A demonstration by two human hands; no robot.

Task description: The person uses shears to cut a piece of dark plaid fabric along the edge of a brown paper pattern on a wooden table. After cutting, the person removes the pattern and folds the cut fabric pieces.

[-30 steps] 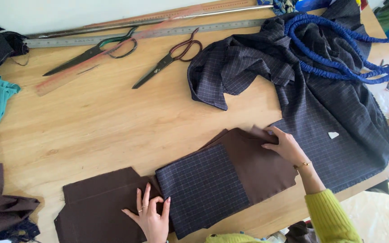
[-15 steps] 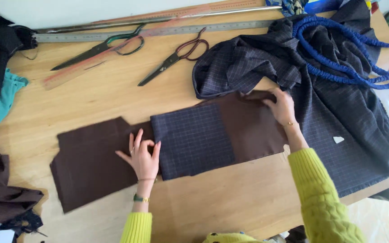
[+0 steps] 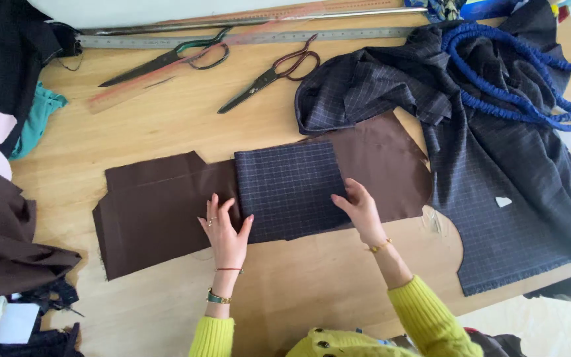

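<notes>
Crosswise, brown fabric strip [image 3: 160,208] under both hands.

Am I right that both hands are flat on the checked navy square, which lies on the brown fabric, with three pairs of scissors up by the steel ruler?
Not quite: the head view shows two pairs of scissors, not three. The rest holds: the left hand and right hand rest on the checked navy square, over the brown fabric, below the steel ruler.
</notes>
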